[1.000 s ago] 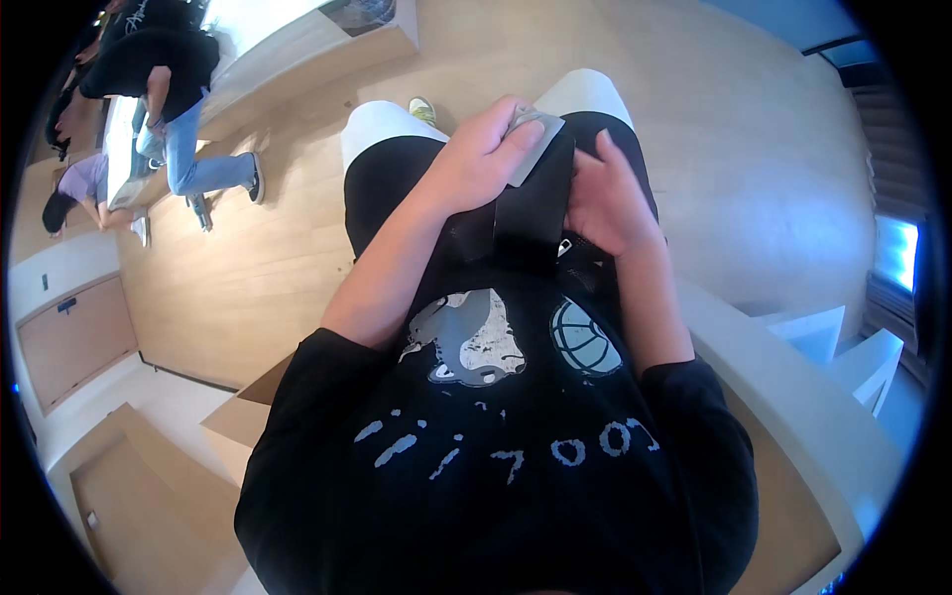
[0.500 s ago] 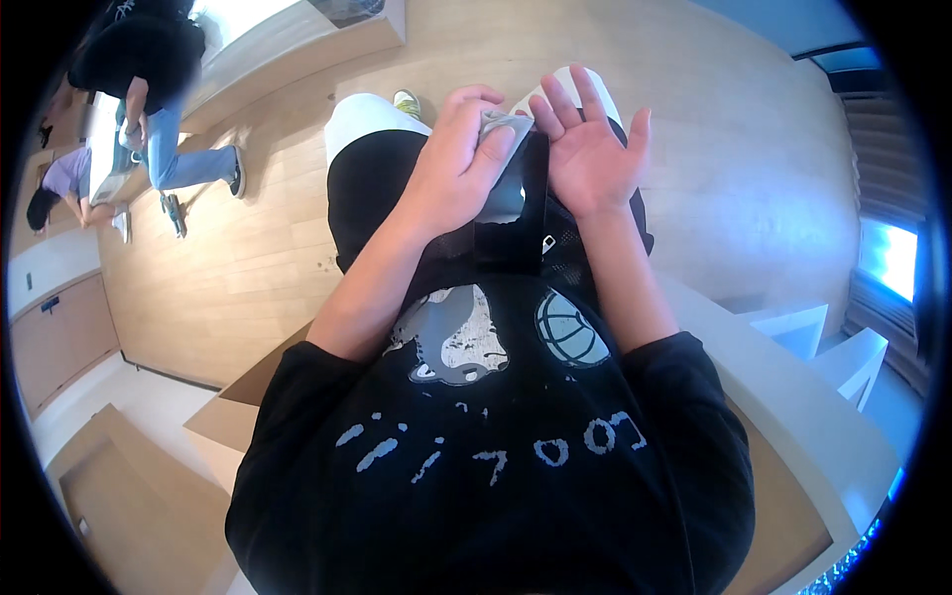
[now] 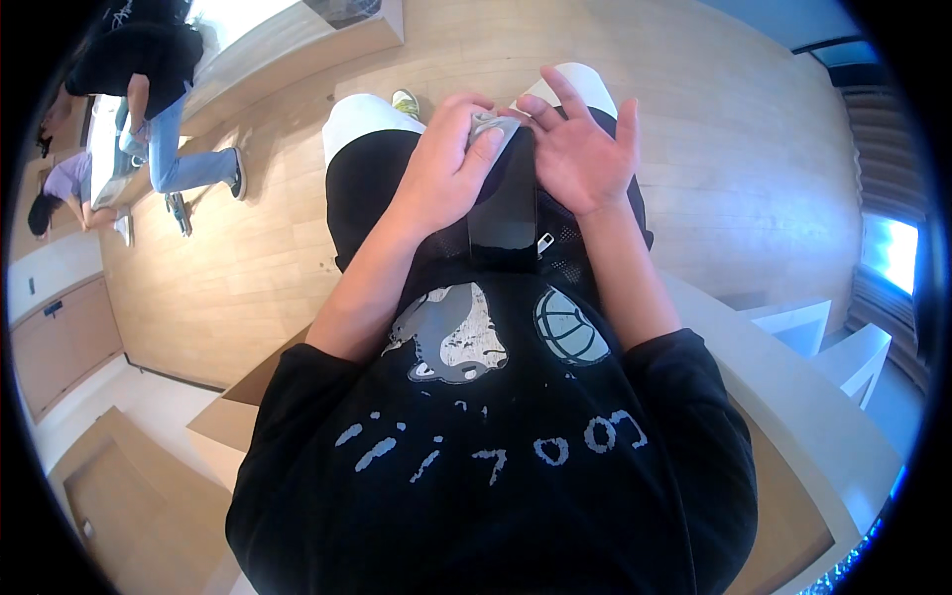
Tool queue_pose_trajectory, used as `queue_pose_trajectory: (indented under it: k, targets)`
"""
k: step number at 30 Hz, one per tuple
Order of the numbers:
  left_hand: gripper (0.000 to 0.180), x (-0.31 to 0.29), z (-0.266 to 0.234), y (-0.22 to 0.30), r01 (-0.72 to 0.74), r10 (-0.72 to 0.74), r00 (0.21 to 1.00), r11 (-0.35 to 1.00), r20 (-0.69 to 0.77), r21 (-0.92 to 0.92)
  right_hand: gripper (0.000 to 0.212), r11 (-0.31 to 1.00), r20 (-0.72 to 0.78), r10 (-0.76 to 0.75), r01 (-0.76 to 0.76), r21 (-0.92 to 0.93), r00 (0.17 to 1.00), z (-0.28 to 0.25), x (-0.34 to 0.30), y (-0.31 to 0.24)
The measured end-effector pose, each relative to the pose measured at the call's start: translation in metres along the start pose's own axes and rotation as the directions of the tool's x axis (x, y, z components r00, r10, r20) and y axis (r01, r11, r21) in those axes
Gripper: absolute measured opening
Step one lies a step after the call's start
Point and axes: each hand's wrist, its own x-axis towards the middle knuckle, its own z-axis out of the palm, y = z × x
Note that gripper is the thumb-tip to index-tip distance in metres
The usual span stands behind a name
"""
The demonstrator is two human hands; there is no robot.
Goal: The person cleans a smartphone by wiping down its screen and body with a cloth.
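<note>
My left hand (image 3: 446, 169) is closed on a small folded grey-white cloth (image 3: 496, 125), pinched between thumb and fingers above my lap. Close beside it, my right hand (image 3: 587, 159) is turned palm up with nothing gripped. Its thumb and one finger stretch out, while other fingers bend toward the cloth; whether they touch it I cannot tell. Between my wrists a glossy black flat panel (image 3: 504, 218) stands over my dark shorts, its upper end near the cloth. What holds the panel up is hidden.
I sit on a light-coloured seat (image 3: 793, 426). White angular stands (image 3: 858, 362) are at right. Wooden floor (image 3: 734, 178) stretches ahead. At far left one person (image 3: 149, 79) stands by a pale counter (image 3: 288, 59) and another (image 3: 67, 183) is low down. An open cardboard box (image 3: 223, 421) is at left.
My right hand has shifted a little left toward the cloth, with its fingers bending more. The bright reflection on the black panel is gone. My left hand keeps its grip.
</note>
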Motion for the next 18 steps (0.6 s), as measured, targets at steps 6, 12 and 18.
queue_pose_trajectory:
  k: [6, 12, 18]
  targets:
    - [0.025, 0.005, -0.002, 0.005, 0.01, -0.01, 0.999, 1.0, -0.036, -0.01, 0.096, 0.996, 0.097, 0.079, -0.082, 0.027, 0.992, -0.003, 0.001, -0.009]
    - [0.023, 0.014, 0.019, 0.045, -0.134, 0.17, 0.975, 0.965, -0.146, 0.226, 0.104, 0.99, 0.017, 0.131, -0.132, 0.047, 0.991, 0.006, -0.003, -0.01]
    - [0.02, 0.019, 0.053, 0.056, -0.131, 0.203, 0.976, 0.835, -0.077, 0.534, 0.109, 0.991, 0.033, 0.123, -0.121, -0.058, 0.992, 0.011, -0.004, -0.006]
